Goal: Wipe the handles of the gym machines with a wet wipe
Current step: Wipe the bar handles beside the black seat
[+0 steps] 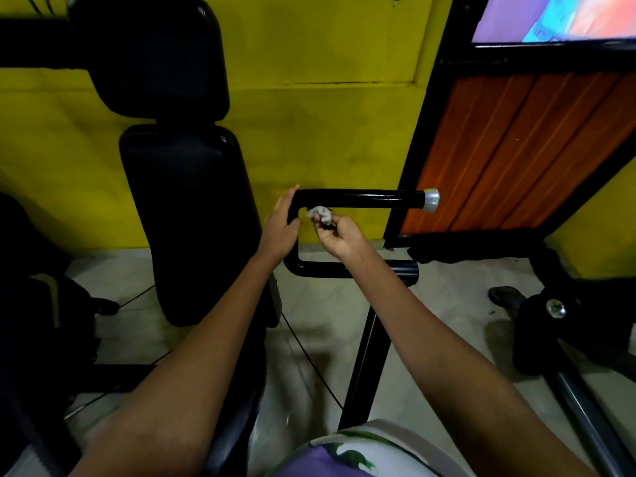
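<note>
A black U-shaped machine handle point(361, 198) with a silver end cap juts out at mid-frame in front of the yellow wall. My left hand point(280, 225) grips the bend of the handle at its left corner, fingers over the top and thumb round the vertical part. My right hand point(339, 234) pinches a crumpled grey-white wet wipe point(320, 214) just under the upper bar, close to the corner. The wipe sits beside the bar; I cannot tell whether it touches it.
A black padded seat back point(187, 215) and headrest point(151, 53) stand to the left. The handle's lower bar point(347, 268) runs under my right wrist. An orange wood-panelled frame point(516, 149) stands right, another black machine point(557, 325) lower right. Cables lie on the pale floor point(309, 339).
</note>
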Motion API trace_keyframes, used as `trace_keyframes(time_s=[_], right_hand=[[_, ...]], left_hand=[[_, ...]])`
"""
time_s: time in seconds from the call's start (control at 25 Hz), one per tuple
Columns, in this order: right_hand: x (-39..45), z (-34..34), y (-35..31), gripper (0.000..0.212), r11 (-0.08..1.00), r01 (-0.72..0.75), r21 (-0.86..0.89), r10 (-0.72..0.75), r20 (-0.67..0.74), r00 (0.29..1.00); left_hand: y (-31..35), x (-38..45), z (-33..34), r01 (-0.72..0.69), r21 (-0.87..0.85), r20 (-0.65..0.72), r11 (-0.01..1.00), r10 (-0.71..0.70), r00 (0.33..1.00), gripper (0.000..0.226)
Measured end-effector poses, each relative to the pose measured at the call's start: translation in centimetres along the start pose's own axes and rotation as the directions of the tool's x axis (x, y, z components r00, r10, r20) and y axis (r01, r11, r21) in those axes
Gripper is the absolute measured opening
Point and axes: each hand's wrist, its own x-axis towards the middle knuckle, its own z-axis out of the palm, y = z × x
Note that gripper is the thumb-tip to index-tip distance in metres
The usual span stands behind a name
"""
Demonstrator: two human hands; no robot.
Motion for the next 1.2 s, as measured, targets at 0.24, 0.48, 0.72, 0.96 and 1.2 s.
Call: trace_keyframes(time_s=[0.24, 0.48, 0.72, 0.96, 1.2], right_hand=[[-0.3, -1.3, -1.2, 0.027, 0.990, 0.042, 0.133, -0.041, -0.012, 0.999], [-0.4, -1.5, -2.8, 0.039, 0.991, -0.039, 0.129, 0.040, -0.003, 0.999], [-0.6, -5.7, -9.1, 0.024, 0.952, 0.150, 0.267, -0.125, -0.108, 0.986], [-1.3, -6.7, -10.8, 0.021, 0.962, 0.213, 0.170, -0.196, -0.112, 0.974], [-3.0, -9.5, -14.5, 0.031, 0.899, 0.410, 0.156, -0.386, -0.166, 0.908]], left_hand=[[-0.9, 0.0, 0.1, -0.027, 0.067, 0.001, 0.997, 0.027, 1.000, 0.073], [-0.6, 0.2, 0.4, -0.050, 0.125, -0.029, 0.991, 0.054, 0.998, 0.073], [-1.0, 0.2, 0.6, -0.047, 0.184, -0.031, 0.982, 0.053, 0.998, 0.079], [0.0, -3.0, 3.7, 0.039, 0.624, -0.088, 0.781, 0.020, 0.996, 0.098], [-2.9, -6.3, 8.3, -0.236, 0.708, 0.237, 0.665, 0.091, 0.967, 0.083]])
